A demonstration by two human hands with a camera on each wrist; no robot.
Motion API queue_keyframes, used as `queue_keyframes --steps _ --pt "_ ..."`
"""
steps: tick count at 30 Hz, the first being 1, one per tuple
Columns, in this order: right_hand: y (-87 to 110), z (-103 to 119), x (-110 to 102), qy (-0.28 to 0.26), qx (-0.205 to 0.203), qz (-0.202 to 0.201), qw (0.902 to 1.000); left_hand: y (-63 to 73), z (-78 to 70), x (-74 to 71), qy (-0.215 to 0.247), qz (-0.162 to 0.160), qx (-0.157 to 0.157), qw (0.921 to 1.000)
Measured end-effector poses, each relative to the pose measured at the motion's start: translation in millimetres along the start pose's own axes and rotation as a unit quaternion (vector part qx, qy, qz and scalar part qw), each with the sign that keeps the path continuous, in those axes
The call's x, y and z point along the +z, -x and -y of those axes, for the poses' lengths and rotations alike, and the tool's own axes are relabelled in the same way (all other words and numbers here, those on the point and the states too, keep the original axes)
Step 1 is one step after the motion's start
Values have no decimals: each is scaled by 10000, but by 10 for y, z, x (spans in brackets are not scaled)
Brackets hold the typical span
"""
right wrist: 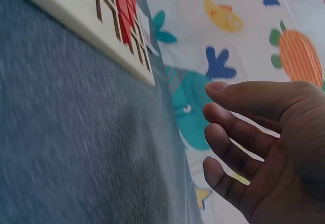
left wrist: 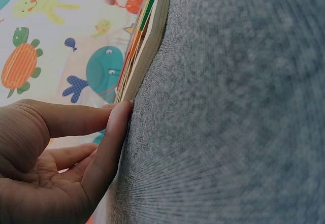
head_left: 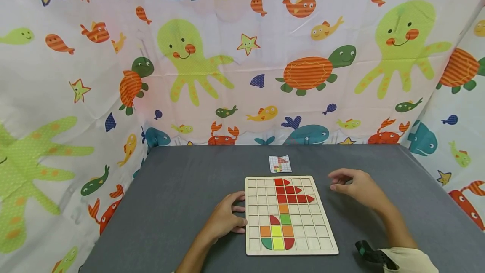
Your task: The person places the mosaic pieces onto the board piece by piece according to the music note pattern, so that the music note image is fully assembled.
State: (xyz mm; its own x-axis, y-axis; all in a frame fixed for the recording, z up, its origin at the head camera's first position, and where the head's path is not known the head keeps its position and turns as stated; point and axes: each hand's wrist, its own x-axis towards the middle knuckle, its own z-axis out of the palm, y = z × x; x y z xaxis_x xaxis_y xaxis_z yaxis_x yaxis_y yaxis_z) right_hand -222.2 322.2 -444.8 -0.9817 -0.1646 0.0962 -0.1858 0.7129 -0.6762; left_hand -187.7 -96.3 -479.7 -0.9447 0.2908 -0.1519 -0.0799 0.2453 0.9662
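A wooden grid board (head_left: 314,222) lies on the grey table, with red, orange, yellow and green pieces in its cells. Three red rows ending in triangles (head_left: 310,199) fill its far part; below them run squares and quarter-round pieces such as the green one (head_left: 267,243). At the board's left edge is my left hand (head_left: 225,218), its fingertips touching the side. The left wrist view shows the thumb and a finger (left wrist: 118,132) against the board's rim (left wrist: 147,56). To the right of the board, my right hand (head_left: 358,186) hovers with loosely bent fingers, holding nothing (right wrist: 264,137).
A small printed pattern card (head_left: 280,164) lies just beyond the board's far edge. The grey tabletop (head_left: 182,188) reaches back to a white curtain (head_left: 235,66) printed with sea animals, which also hangs at both sides. A black strap (head_left: 373,256) circles the right wrist near the sleeve.
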Motion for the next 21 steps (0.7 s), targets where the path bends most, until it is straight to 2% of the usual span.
queue_keyframes --steps 13,21 --pt "132 -388 -238 263 572 -162 9979 14 -14 -7 31 21 -8 10000" --pt "221 -611 -357 422 737 -238 9961 3 -9 2 -32 -15 -37 10000"
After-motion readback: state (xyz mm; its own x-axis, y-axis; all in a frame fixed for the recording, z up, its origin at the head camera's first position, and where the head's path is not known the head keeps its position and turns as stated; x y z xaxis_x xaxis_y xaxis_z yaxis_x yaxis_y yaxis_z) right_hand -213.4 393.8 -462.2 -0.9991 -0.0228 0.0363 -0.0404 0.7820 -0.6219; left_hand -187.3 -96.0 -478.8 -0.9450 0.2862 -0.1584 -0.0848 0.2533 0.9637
